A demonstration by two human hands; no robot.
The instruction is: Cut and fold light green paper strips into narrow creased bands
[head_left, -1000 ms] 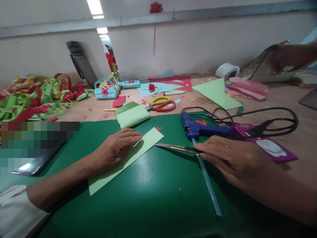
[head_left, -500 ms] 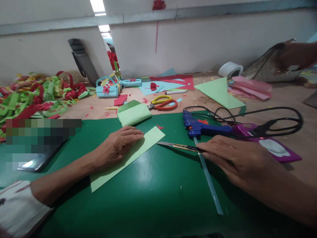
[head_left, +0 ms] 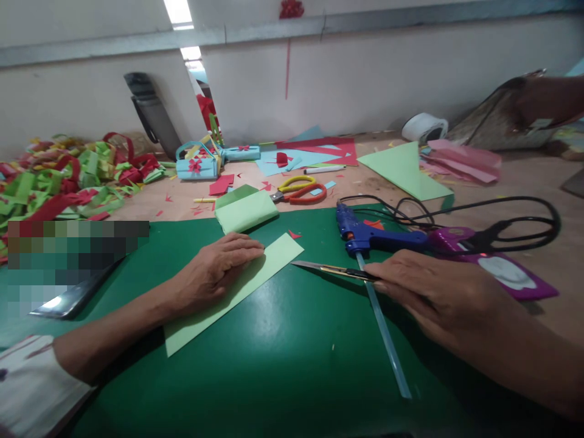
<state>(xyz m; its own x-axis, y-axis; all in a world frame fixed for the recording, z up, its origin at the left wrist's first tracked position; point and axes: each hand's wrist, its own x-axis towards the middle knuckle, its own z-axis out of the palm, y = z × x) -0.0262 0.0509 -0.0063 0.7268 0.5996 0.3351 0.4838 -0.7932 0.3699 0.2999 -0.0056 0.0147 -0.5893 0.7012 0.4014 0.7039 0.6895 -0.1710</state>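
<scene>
There is one green mat (head_left: 283,365), one pale green paper strip (head_left: 201,322), one folded green sheet (head_left: 245,211), one craft knife (head_left: 328,268), one blue glue gun (head_left: 378,238), one clear glue stick (head_left: 385,334) and one phone (head_left: 68,301). There is also one pair of scissors (head_left: 298,191), one white pen (head_left: 325,170), one blue paper basket (head_left: 196,165), one green triangle (head_left: 404,170), one tape roll (head_left: 424,126) and one purple card (head_left: 506,274).

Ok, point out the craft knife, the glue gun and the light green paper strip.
craft knife (head_left: 331,270): head view, on the handle by the blade.
glue gun (head_left: 383,239): head view, on the blue body.
light green paper strip (head_left: 280,251): head view, on its bare far end.
</scene>
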